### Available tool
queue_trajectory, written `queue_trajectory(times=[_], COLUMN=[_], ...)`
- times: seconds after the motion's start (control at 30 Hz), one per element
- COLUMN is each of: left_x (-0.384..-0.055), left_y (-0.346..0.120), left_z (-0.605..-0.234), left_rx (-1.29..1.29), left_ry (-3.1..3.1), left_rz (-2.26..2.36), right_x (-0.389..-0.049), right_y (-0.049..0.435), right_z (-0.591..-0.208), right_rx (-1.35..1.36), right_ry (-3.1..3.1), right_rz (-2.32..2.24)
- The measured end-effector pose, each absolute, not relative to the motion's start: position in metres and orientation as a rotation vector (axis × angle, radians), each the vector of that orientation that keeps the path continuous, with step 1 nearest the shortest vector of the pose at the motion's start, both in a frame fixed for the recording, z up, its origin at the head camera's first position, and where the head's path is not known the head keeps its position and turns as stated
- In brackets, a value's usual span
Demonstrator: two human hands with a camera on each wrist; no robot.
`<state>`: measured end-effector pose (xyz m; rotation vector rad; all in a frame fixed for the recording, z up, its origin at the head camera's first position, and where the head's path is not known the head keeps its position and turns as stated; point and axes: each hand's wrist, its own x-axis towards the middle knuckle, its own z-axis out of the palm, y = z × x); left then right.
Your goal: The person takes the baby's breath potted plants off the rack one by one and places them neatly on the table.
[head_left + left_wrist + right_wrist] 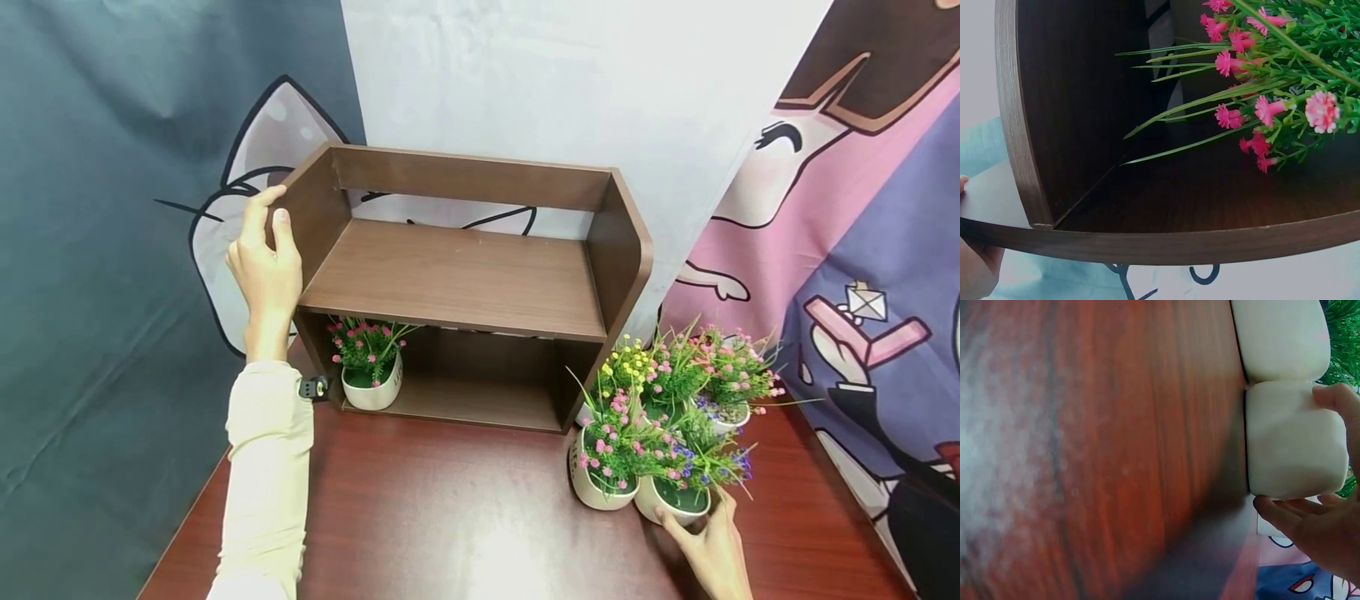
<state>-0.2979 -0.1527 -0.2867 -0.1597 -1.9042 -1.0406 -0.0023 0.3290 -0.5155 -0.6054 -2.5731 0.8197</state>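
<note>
My left hand [266, 271] is at the front edge of the brown shelf's [457, 271] left side panel, thumb on the inner side and fingers toward the outer side. Only bits of this hand [975, 272] show in the left wrist view. My right hand [712, 546] holds a potted plant [678, 502] with blue flowers, thumb on one side of its white pot [1297, 440] and fingers on the other. Against it stands a potted plant [600, 492] with pink flowers. Another pink-flowered potted plant [372, 387] sits in the shelf's lower compartment, at the left.
Behind the held plant are more potted plants, one with yellow flowers [628, 365] and one with pink flowers [731, 375], right of the shelf. Everything stands on a reddish wooden table [442, 500]. Printed cloth [562, 92] hangs behind and at both sides.
</note>
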Motion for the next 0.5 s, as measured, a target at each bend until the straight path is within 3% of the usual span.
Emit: queue_trajectory(times=[0.5], left_x=[-0.3014], left_y=[-0.1515], left_z=[-0.2853], left_rx=[-0.161], left_ry=[-1.915], left_rz=[-1.036], right_x=[-0.0004], right_y=[0.3213], right_z=[-0.5124], right_rx=[-0.478], right_ry=[-2.573], right_rz=[0.843])
